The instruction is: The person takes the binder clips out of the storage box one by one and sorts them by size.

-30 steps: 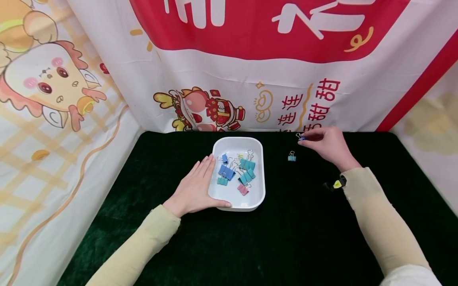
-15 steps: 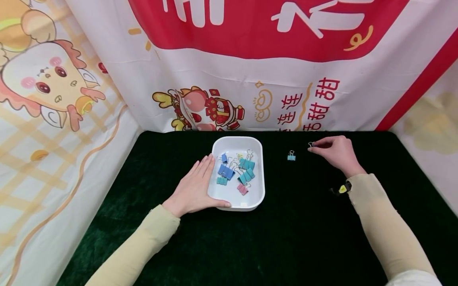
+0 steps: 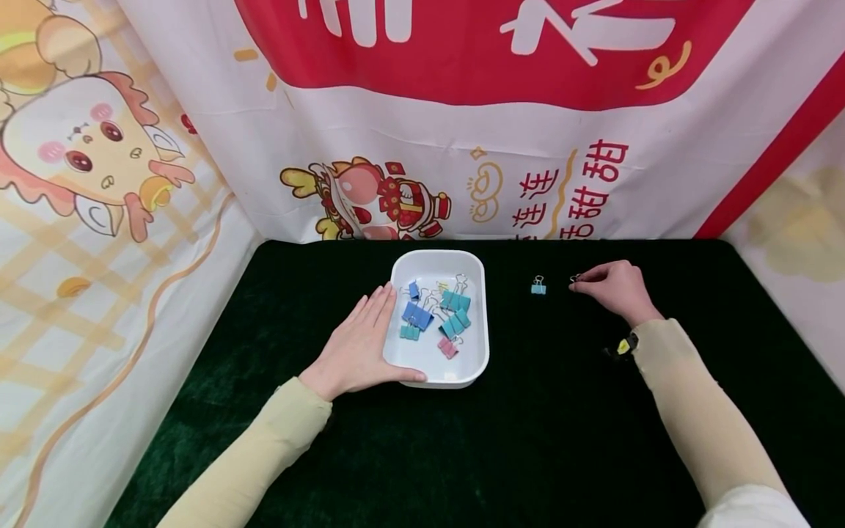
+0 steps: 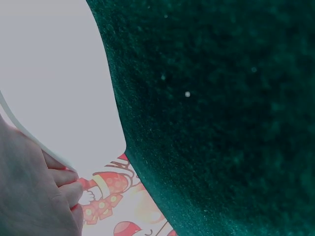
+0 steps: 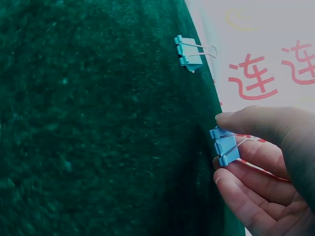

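Observation:
My left hand (image 3: 356, 339) lies along the left side of a white plastic tray (image 3: 485, 323), fingers straight against its wall and thumb at its near rim. Inside the tray are several binder clips: large teal clips (image 3: 455, 323), a blue clip (image 3: 417, 317) and a pink clip (image 3: 448, 347) among them. To the right, my right hand (image 3: 614, 287) pinches a small blue binder clip (image 5: 226, 148) between thumb and fingers, low over the cloth; whether it touches the cloth I cannot tell. A small light-blue binder clip (image 3: 538, 289) stands just left of that hand, handles upward.
Dark green cloth (image 3: 528, 440) covers the table. Right behind its back edge hangs a white and red printed curtain (image 3: 488, 132). Another patterned cloth (image 3: 132, 293) hangs on the left side.
My right hand has moved rightward and then nearer from the table's back edge, carrying the small blue binder clip. My left hand and the tray have stayed put.

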A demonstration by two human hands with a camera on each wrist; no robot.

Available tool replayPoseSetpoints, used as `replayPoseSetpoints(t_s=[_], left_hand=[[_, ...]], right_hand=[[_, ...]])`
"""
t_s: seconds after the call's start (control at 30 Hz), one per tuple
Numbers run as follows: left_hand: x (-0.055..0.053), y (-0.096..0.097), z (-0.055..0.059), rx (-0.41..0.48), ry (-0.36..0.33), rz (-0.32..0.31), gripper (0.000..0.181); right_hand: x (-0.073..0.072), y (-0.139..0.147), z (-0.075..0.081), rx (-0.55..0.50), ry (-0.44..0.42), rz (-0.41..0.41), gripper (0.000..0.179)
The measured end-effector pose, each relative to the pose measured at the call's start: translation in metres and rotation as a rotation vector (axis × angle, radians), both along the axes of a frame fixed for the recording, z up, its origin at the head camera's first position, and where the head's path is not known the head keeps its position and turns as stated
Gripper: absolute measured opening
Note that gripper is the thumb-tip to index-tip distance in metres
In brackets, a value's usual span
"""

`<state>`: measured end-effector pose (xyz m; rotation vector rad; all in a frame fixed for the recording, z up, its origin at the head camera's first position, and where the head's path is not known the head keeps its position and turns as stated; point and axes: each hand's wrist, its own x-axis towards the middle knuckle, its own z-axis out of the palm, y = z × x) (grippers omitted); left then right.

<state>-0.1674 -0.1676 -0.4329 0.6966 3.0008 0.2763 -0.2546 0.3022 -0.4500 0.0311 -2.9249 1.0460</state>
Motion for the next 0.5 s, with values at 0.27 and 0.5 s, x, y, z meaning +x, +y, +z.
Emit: replayPoseSetpoints(t_s=[0.27,0.5], left_hand=[[-0.0008,0.0000,0.0007,0.010,-0.001,0.002,0.142],[-0.0013,-0.0009,-0.0007,0.020,-0.009,0.001,0.140]], right_hand=[[-0.0015,-0.0027,-0.0017,0.001,-0.023,-0.025,0.035],[-0.0001,-0.0002,-0.0014,-0.007,-0.050,-0.013,0.038]])
